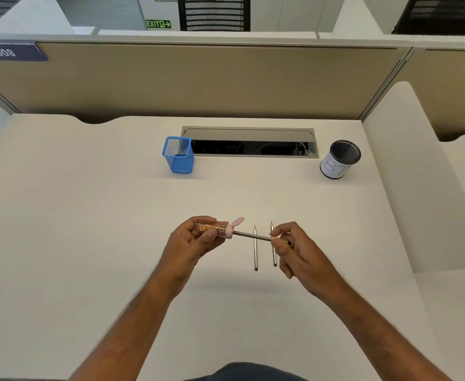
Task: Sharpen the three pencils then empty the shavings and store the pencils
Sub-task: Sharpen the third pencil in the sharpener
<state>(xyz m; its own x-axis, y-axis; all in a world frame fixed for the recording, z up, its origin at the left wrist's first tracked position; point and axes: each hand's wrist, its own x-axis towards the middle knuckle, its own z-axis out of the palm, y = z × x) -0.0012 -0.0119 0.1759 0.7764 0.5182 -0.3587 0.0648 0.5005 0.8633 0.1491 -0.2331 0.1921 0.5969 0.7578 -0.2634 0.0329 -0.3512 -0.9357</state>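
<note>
My left hand [195,240] grips a clear tube sharpener [215,229] with a pink cap, its lid flipped open and brown shavings inside. A dark pencil [252,236] has its tip in the sharpener's cap, and my right hand [297,248] pinches its other end. Both hands hover above the white desk. Two more pencils lie on the desk with points facing away: one [255,248] under the held pencil, the other [273,254] partly behind my right fingers.
A blue mesh holder [178,155] stands at the back, left of centre. A black mesh cup [339,160] with a white paper label stands at the back right. Between them is an open cable tray [250,143]. Beige partitions enclose the desk [88,215].
</note>
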